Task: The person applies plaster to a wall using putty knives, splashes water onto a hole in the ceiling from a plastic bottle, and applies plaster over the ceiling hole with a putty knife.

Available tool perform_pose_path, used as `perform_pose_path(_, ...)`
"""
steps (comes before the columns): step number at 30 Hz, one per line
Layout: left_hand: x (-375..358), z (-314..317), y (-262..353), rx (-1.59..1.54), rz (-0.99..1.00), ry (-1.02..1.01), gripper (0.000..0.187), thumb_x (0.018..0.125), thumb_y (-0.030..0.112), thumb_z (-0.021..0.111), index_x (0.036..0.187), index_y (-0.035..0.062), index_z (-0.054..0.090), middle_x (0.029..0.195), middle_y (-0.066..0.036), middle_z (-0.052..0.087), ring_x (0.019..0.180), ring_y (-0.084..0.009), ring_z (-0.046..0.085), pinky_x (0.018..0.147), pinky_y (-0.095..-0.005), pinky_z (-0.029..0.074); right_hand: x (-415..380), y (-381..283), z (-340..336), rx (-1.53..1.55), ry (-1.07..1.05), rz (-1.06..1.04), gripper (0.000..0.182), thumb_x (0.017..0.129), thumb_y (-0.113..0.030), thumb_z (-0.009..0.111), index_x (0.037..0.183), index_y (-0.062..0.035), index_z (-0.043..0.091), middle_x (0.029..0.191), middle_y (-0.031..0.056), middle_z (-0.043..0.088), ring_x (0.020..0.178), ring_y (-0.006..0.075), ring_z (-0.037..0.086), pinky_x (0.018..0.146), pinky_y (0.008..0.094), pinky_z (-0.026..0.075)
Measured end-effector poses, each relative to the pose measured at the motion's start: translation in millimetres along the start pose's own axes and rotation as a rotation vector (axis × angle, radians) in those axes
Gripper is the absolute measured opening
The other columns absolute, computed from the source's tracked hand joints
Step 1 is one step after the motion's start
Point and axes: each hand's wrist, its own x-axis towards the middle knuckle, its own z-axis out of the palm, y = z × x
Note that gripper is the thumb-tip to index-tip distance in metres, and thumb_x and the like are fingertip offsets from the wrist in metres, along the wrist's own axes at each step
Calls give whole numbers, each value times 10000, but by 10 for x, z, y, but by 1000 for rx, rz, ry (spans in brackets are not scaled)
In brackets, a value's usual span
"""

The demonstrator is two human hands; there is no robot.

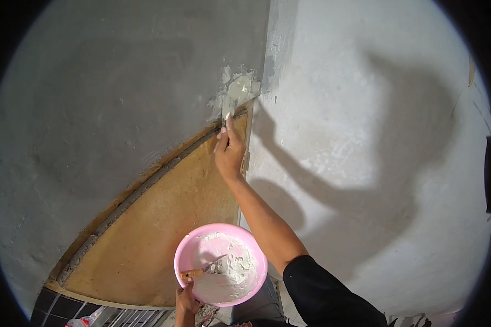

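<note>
My right hand [230,147] is raised, its fingers closed round the handle of a putty knife [229,107]. The blade lies against a patch of wet white putty [244,84] on the grey wall, near the corner and just above the curved ledge. Low in the view, my left hand [186,301] grips the near left rim of a pink basin [261,252]. White putty [237,268] is smeared inside the basin. A second scraper with a wooden handle [192,274] rests in it, its handle beside my left thumb and its blade in the putty.
The grey wall [120,98] meets a white wall [333,49] at a corner. Below the curved ledge [142,182] is a yellowish-brown panel [163,234]. Dark tiles [60,308] and metal bars [136,317] show at the bottom left. My shadow falls on the white wall.
</note>
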Motion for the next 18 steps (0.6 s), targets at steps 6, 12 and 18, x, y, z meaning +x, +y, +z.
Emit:
perform_pose_path(6, 34, -53, -16, -19, 24, -17, 386, 953, 185, 611, 1185, -111, 526, 1093, -228, 637, 963, -342, 668, 848, -480, 557, -35, -325, -352, 201, -101, 282, 422, 992, -41, 496, 1413, -81, 496, 834, 53, 592, 493, 60, 505, 381, 244, 450)
perform_pose_path(12, 11, -64, 4, -6, -7, 21, 375, 956, 179, 610, 1179, -110, 522, 1078, -219, 638, 948, -332, 665, 846, -471, 553, 668, -163, -453, 183, -140, 565, 402, 1016, -71, 432, 1414, -71, 490, 872, 87, 600, 496, 96, 546, 420, 269, 513)
perform_pose_path(18, 49, -61, 2, -2, 0, -20, 380, 966, 174, 593, 1211, -103, 508, 1119, -218, 629, 990, -336, 656, 872, -488, 544, 494, -101, -443, 192, -202, 549, 403, 1011, -55, 438, 1409, -76, 498, 916, 97, 594, 499, 94, 548, 425, 269, 519)
